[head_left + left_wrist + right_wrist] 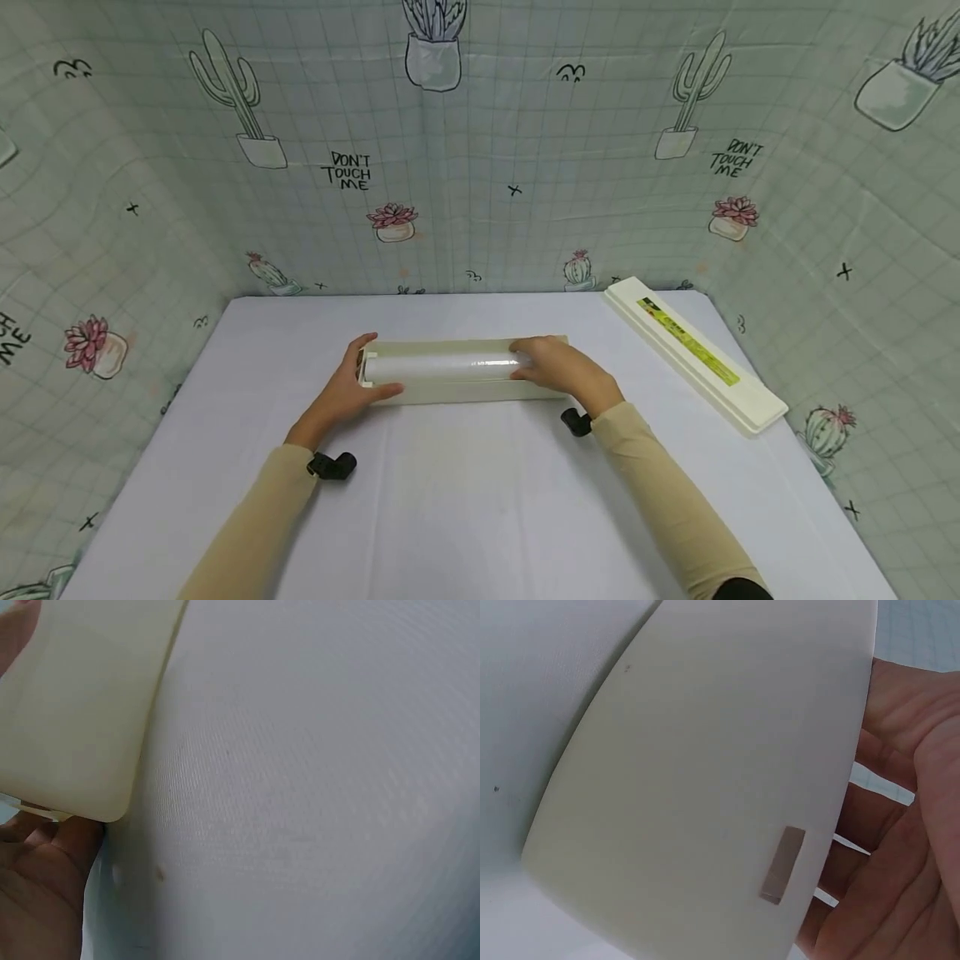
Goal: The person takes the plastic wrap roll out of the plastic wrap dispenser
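Note:
A long cream cling film dispenser box (450,392) lies across the middle of the table, its top uncovered. Inside it sits a roll of clear cling film (442,367). My left hand (351,387) grips the box's left end, thumb along the front and fingers round the far side. In the left wrist view the left hand (41,877) shows beneath the box's corner. Over the right end, my right hand (558,364) holds the roll between thumb and fingers. The right wrist view has the right hand (900,847) behind the box's front wall (697,772), partly hidden.
A long cream lid (693,354) with a yellow-green label lies slantwise at the table's right edge. White cloth covers the table (450,500). Cactus-print fabric (465,167) hangs round the back and sides.

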Available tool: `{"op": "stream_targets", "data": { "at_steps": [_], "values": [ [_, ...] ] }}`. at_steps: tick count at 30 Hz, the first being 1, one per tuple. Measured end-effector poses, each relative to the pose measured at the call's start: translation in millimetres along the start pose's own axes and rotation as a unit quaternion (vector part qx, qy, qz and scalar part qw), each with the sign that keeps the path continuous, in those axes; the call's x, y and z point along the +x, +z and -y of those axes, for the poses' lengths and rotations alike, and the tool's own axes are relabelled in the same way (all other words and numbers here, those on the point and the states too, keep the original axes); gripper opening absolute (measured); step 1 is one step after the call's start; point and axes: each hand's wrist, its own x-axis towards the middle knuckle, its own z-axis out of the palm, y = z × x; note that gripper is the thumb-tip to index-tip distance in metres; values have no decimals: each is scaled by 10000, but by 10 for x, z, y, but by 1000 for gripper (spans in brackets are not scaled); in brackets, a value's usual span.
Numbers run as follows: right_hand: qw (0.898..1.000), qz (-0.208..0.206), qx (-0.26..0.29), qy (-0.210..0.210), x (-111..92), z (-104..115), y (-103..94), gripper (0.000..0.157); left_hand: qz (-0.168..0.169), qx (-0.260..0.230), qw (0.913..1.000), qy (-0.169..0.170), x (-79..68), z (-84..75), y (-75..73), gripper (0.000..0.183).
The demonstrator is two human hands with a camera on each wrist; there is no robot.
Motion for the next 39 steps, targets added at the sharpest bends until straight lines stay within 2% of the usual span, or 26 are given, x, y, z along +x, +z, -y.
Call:
{"op": "stream_targets", "data": {
  "at_steps": [8,19,25,33,39],
  "values": [
    [10000,71,9,5,32,17,18,49,1,197,9995,-263,-26,59,-18,108],
    [9998,35,188,-81,26,-6,36,49,-30,79,9998,-178,-69,79,-6,104],
    [9996,-101,127,-249,26,-8,58,47,-1,144,9997,-198,-77,77,-18,106],
    [9997,-155,-40,-209,18,19,-5,50,21,94,9997,-215,-69,62,-39,108],
    [9982,-453,29,-388,-25,-13,-54,51,59,56,9996,-278,-47,29,-36,111]
  ]
}}
